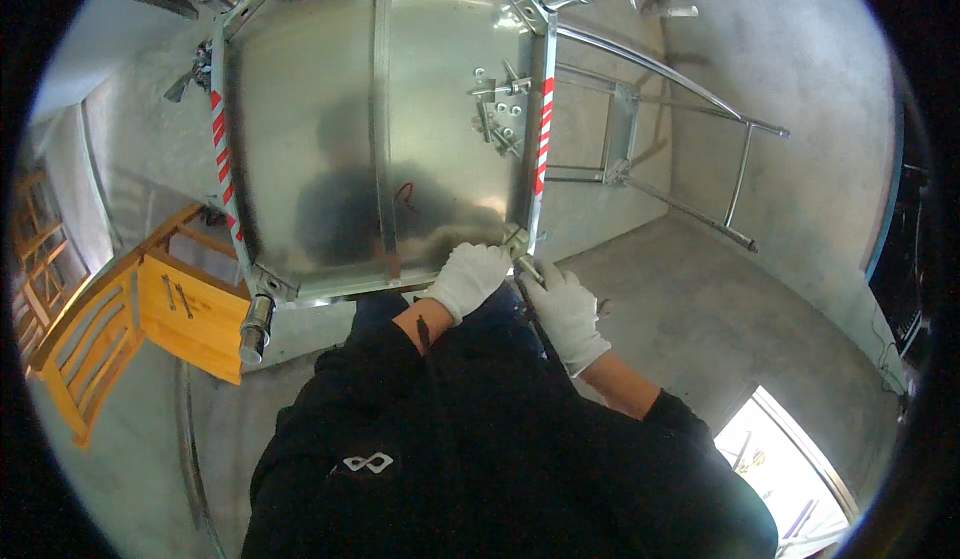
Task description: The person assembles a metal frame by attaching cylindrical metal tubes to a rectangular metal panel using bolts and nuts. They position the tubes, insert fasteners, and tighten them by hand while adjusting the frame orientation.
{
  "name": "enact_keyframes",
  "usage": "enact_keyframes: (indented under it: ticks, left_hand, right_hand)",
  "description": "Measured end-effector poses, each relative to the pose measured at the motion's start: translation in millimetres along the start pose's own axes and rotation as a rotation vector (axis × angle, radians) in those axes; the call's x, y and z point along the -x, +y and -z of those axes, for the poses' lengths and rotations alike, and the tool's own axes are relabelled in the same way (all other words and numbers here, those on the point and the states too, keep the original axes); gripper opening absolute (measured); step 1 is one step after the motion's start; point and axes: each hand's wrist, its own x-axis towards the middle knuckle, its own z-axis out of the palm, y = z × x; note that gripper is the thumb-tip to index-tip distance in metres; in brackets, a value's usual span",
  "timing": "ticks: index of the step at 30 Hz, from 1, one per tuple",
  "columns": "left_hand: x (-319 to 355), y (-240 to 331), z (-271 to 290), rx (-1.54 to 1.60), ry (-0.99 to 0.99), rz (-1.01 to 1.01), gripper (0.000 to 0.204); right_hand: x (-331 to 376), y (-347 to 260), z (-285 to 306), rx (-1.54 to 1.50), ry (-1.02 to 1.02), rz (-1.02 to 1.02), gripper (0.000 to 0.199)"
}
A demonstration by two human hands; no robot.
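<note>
A shiny metal platform [300, 79] lies in front of me with short round tube sockets at its corners. At its near right corner, my right hand [565, 314], in a white glove, has its fingers closed round the short metal tube [529, 267]. My left hand [468, 281], also gloved, is at the platform's near edge, just left of that tube. Its fingers are curled together close to the corner bracket [514, 235]; what they grip, if anything, is hidden. Several bolts and nuts [500, 114] lie loose on the platform's right part.
A tubular metal frame [745, 159] extends beyond the platform's right side. To the left stands a yellow wooden chair [190, 309] with two wrenches [184, 299] on its seat. Red-and-white tape [545, 129] marks the platform's side rails. Bright light falls at the lower right.
</note>
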Motion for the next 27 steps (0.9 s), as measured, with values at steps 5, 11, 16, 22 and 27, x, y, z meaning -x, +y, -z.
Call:
enact_keyframes:
  ticks: [5,11,16,22,27]
  left_hand:
    - [7.1,-0.3,7.8,-0.042,-0.014,-0.02,0.026]
    - [6.4,0.5,18.2,-0.058,-0.013,-0.011,0.027]
    - [4.6,0.5,17.9,-0.055,-0.042,-0.023,0.026]
    - [9.2,2.9,25.1,0.008,-0.056,0.012,0.028]
    - [55.9,-3.6,77.1,0.19,0.086,0.12,0.041]
  right_hand:
    - [1.2,10.1,-4.9,-0.097,0.078,0.073,0.051]
    - [2.7,11.0,1.2,-0.163,0.076,0.06,0.054]
    - [2.3,17.0,-4.2,-0.752,0.112,-0.225,0.038]
    - [-36.3,59.8,-28.8,-1.493,0.162,-0.795,0.04]
    - [-70.9,60.2,-32.3,-1.343,0.245,-0.804,0.035]
